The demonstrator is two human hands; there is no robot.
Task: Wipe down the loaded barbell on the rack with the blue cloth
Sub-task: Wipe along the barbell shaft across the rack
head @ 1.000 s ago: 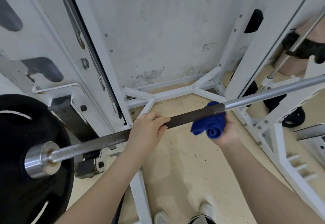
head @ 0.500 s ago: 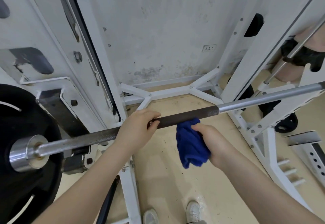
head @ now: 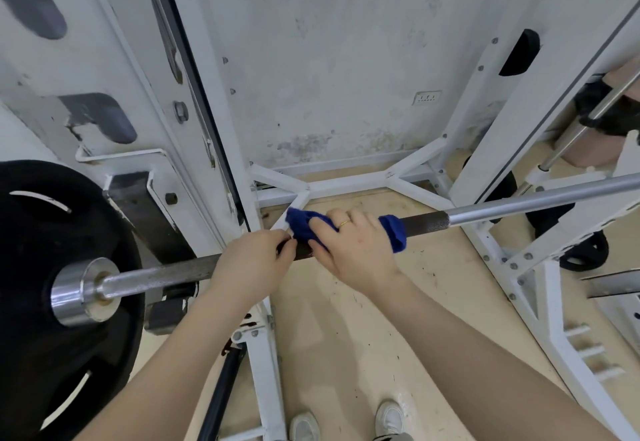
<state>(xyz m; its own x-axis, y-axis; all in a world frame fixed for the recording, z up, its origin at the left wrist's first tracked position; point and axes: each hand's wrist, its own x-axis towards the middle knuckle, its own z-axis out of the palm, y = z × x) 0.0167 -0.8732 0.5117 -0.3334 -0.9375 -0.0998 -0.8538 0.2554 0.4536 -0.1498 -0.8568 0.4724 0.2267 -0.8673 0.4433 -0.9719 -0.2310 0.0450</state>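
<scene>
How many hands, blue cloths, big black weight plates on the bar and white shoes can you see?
Hands: 2, the left hand and the right hand
Blue cloths: 1, the blue cloth on the barbell
Black plates on the bar: 1, the black plate
White shoes: 2, one shoe and the other shoe
Total: 6

Both forearms bare, no sleeves in view. Thin gold ring [head: 344, 223] on a finger of the right hand [head: 356, 250]; left hand [head: 252, 260] has nothing on it. Pale sneakers [head: 389, 418] at 6 o'clock, light-grey toes.
</scene>
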